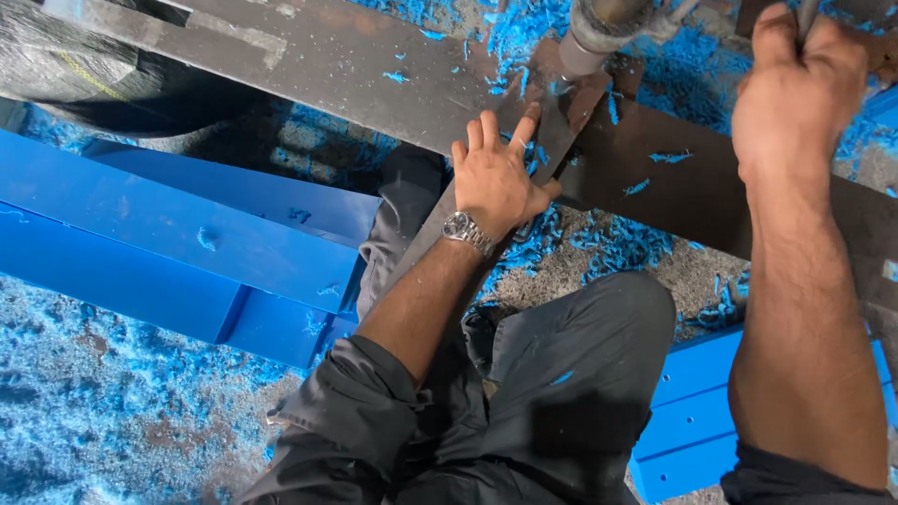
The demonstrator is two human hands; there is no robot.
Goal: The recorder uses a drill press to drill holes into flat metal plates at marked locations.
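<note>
In the head view, the person's left hand (496, 182) lies flat and open on a narrow dark metal strip (552, 140). The fingers (488, 131) are stretched and a little spread, and the palm presses the strip down; the hand does not close around anything. A silver wristwatch (466, 231) sits on this wrist, and the grey sleeve (351, 393) is rolled up below the elbow.

The strip runs slanted, from below the left hand up past its fingertips. Its far end lies just beyond the index finger, under a grey round machine spindle (591, 39) that comes down from the top edge. The strip rests on the dark steel table (355, 65), which passes across the view above both hands.

The right hand (795, 93) is higher and well to the right of the left one. It is closed in a fist around a thin metal handle (806, 17), of which only a short piece shows above the knuckles at the top edge.

Blue shavings (524, 37) lie thick on the table around the spindle, between the two hands, and on the floor (112, 411) below the left arm. Long blue painted metal sections (159, 234) lie to the left of the left hand, and another blue section (692, 421) lies under the right forearm. The person's knee in dark grey trousers (580, 374) is between the two arms.
</note>
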